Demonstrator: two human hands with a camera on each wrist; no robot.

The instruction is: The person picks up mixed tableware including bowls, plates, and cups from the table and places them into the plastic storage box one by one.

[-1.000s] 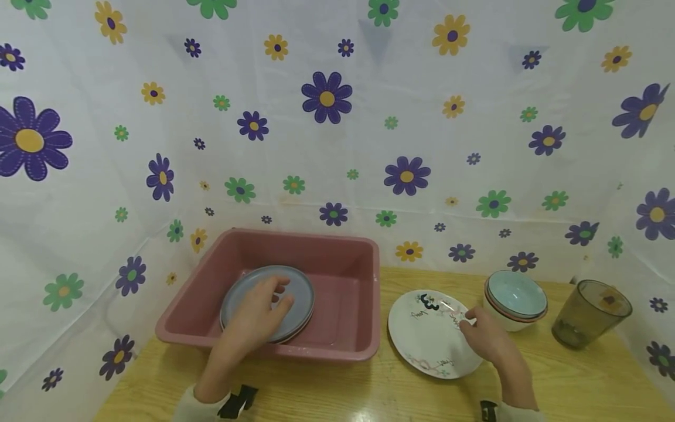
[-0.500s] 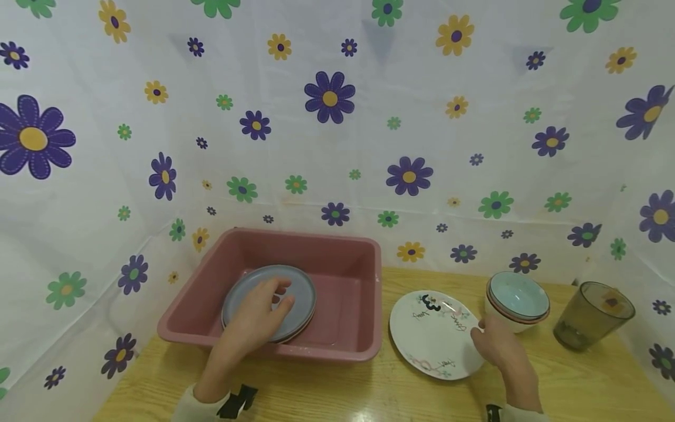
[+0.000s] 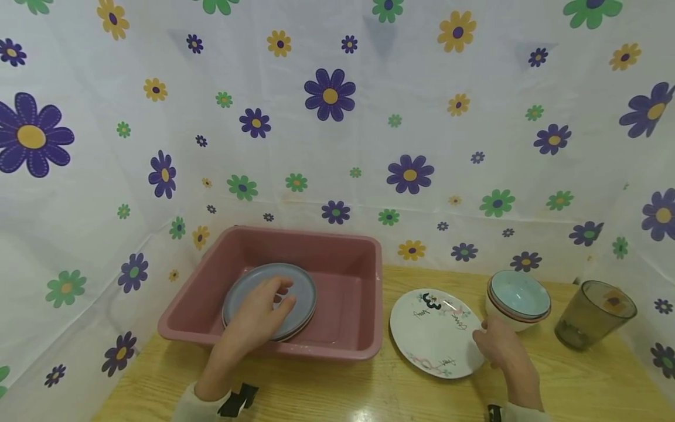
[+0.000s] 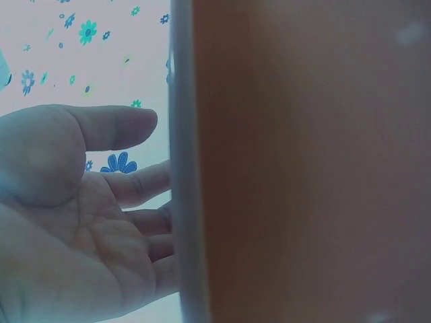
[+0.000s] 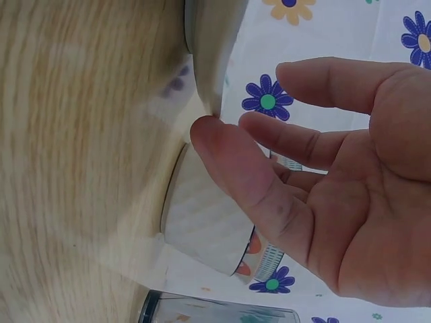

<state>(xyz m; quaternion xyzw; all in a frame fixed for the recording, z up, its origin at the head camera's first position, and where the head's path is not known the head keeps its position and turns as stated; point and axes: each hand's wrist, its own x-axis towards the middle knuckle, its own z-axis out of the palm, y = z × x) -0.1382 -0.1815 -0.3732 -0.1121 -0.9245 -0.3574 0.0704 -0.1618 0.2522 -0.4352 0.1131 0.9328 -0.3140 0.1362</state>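
R hand (image 3: 498, 343): fingers loosely bent, thumb apart, nothing gripped; tips at R edge of white dinner plate w/ floral & script motifs (image 3: 435, 337), can't tell if touching. L hand (image 3: 258, 313): fingers relaxed, thumb apart, nothing held; it's over grey-blue plate (image 3: 299, 284), top of a stack in L part of pink basin (image 3: 337, 351). White plate sits on wood-grain table (image 3: 379, 395), btwn basin & nested bowls (image 3: 519, 293), pale-blue one uppermost. Tinted tumbler (image 3: 590, 319) just R of bowls. Floral sheet (image 3: 295, 152) behind.

The tub (image 3: 340, 305) is showing pink, its top plate (image 3: 300, 287) grey-blue; the white plate (image 3: 437, 334) is wearing sprigs (image 3: 435, 365); purple, yellow, green flowers (image 3: 330, 97) are dotting the sheet (image 3: 337, 146).
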